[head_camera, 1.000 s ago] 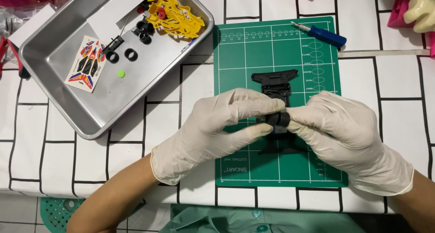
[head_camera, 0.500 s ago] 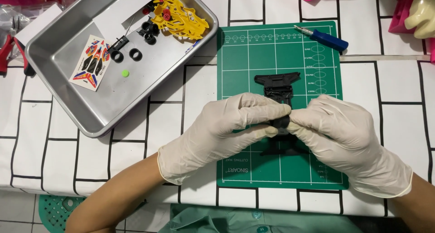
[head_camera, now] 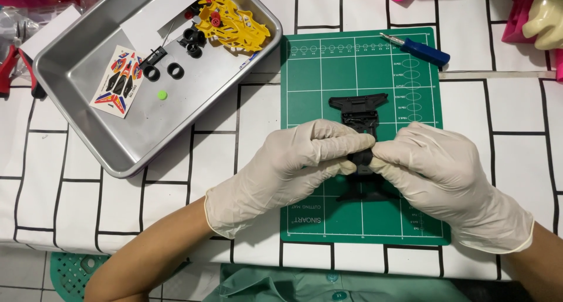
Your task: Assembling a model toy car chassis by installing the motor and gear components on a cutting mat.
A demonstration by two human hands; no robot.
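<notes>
Gloves cover both hands: the left hand and right hand meet fingertip to fingertip, pinched on one black toy-car chassis over the green cutting mat on the table. Their fingers hide the chassis's middle. One blue screwdriver lies at the mat's far edge. One metal tray holds two black rings, one sticker sheet, one yellow frame.

My hands have open green mat above and below them, hemmed by the metal tray on my left and the blue screwdriver at the far right corner.
</notes>
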